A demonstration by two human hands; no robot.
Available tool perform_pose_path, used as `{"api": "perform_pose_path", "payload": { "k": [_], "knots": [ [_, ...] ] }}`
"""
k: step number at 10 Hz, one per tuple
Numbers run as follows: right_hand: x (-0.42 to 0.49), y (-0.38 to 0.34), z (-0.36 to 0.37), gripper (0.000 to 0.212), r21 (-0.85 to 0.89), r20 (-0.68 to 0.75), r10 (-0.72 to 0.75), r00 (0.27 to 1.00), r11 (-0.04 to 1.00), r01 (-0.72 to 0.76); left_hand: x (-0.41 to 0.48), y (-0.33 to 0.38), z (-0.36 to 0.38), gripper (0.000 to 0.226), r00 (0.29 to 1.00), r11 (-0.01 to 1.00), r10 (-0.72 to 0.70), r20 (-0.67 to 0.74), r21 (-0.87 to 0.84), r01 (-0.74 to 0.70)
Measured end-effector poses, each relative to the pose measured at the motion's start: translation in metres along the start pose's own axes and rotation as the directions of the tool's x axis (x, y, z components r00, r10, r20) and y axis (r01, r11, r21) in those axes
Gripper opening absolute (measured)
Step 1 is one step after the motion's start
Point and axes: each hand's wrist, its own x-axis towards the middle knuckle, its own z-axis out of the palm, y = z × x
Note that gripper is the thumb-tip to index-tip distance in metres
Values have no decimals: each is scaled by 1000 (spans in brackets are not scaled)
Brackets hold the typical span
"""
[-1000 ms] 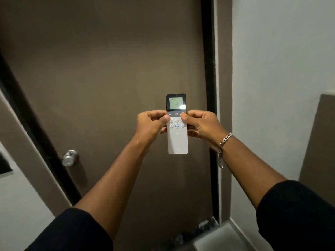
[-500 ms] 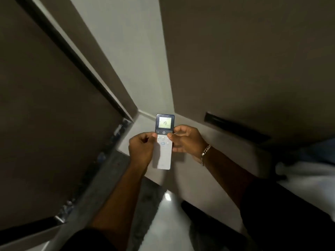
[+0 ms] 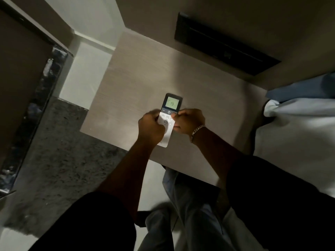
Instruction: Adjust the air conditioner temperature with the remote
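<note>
Both hands, left hand (image 3: 151, 128) and right hand (image 3: 188, 122), still grasp the slim white plastic remote (image 3: 169, 118); the view has swung from door to floor, display unchanged at 19, pointing toward 1 o'clock.

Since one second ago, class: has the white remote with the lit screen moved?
Yes. The white remote, then before the brown door, is now over the pale wooden tabletop.

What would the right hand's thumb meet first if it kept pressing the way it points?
The right hand has its thumb already at the remote, near its upper-right buttons; which exact button is too blurred to tell.
</note>
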Motion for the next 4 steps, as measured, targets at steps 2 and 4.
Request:
{"api": "perform_pose_path", "payload": {
  "k": [2,4],
  "knots": [
    [14,4,1,11,-159,31,5,1000,987,0,-4,-4,-8,36,998,998,-2,68,65,-2],
    [-14,-5,6,31,-358,-119,-36,992,934,-9,-41,-17,-36,38,992,975,-126,32,-179,130]
  ]
}}
